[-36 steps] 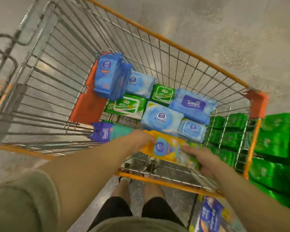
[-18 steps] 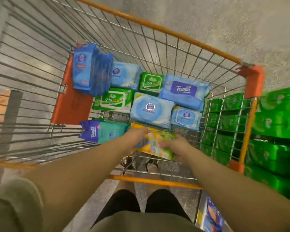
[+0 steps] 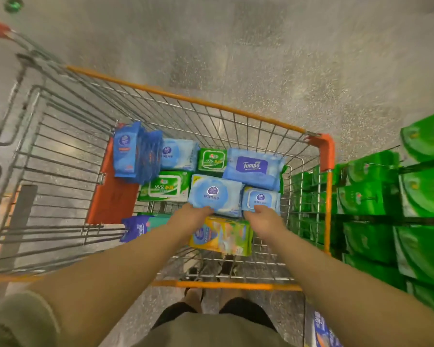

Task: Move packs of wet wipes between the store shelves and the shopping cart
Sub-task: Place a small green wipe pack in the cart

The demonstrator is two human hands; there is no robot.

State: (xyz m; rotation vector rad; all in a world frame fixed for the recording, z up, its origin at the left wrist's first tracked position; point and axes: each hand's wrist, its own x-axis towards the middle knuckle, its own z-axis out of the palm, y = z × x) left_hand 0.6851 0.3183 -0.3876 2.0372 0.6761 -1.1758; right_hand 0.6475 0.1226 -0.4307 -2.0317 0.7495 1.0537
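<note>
Standing on speckled grey floor point(image 3: 273, 58), the wire shopping cart point(image 3: 186, 98) holds wet-wipe packs. The left hand point(image 3: 188, 217) grips a pale blue pack point(image 3: 214, 194) mid-cart; the right hand point(image 3: 263, 221) grips a smaller blue pack point(image 3: 261, 197) near the right wall. Green packs point(image 3: 386, 209) fill shelves beside the cart.

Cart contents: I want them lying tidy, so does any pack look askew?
Yes. The dark blue packs at the far left stand on edge, leaning against the orange panel, while the other packs lie flat. Nothing looks torn or spilled.
</note>
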